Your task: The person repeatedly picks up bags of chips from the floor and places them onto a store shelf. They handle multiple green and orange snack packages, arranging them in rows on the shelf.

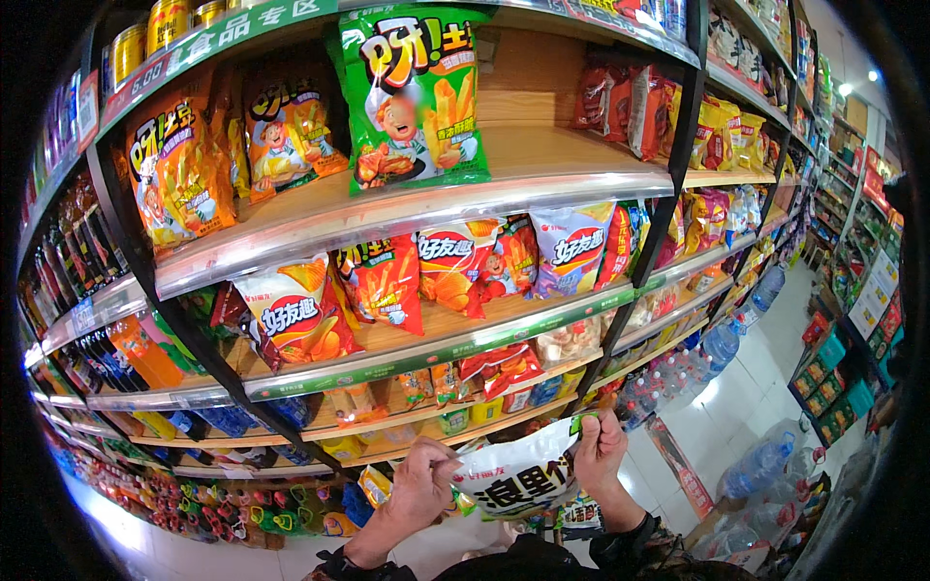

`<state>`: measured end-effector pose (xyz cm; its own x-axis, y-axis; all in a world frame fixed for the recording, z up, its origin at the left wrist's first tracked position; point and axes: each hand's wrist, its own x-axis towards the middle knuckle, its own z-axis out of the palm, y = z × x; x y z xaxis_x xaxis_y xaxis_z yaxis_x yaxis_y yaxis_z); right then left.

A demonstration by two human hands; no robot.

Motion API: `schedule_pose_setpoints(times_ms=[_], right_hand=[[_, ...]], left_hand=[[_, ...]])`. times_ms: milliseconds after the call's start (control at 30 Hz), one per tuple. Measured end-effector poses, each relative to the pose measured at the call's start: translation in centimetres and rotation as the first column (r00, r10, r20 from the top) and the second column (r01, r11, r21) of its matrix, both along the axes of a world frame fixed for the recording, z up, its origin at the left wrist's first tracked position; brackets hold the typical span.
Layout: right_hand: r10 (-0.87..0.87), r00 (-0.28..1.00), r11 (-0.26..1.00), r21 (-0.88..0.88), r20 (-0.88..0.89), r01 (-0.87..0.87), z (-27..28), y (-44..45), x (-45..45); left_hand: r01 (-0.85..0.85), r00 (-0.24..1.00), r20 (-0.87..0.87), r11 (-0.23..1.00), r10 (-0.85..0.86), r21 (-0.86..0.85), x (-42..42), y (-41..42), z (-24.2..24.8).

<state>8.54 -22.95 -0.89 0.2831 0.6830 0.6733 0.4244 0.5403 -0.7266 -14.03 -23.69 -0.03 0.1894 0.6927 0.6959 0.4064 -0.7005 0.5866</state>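
Note:
A white snack bag [522, 465] with dark lettering is stretched between my two hands, low in front of my body. My left hand [423, 476] pinches its left end. The fingers of my right hand [601, 449] grip the upper right corner, which has a green patch. Part of the bag's lower side is out of sight. Ahead of my hands, above the bag, is a shelf rack. A green bag of potato snacks [418, 102] stands upright at the front of its upper shelf [552, 151], with orange snack bags [182, 171] to its left.
White and red chip bags [298, 312] and a purple chip bag [570, 250] stand on the shelf below. Bottles [290, 505] line the floor at lower left. Large water bottles [719, 341] stand along the aisle, near a red floor strip [679, 465]. Boxes [821, 392] are stacked at right.

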Motion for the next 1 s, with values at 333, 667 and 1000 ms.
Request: schedule_pose_setpoints(times_ms=[333, 667, 1000], right_hand=[[0.714, 0.53, 0.536, -0.129, -0.456, -0.834, -1.6, 3.2, 5.9], [0.707, 0.607, 0.338, -0.581, -0.363, -0.74, -5.3, 4.6, 9.3], [0.552, 0.761, 0.669, -0.364, -0.34, -0.648, 4.1, 5.8, 14.5]], left_hand=[[-0.196, 0.979, 0.072, 0.974, 0.189, 0.109, 3.4, 2.7, 2.6], [-0.029, 0.983, 0.185, 0.97, -0.017, 0.241, 8.8, 6.1, 5.0], [-0.095, 0.945, -0.194, 0.79, 0.263, 0.605, 12.0, 10.8, 15.1]])
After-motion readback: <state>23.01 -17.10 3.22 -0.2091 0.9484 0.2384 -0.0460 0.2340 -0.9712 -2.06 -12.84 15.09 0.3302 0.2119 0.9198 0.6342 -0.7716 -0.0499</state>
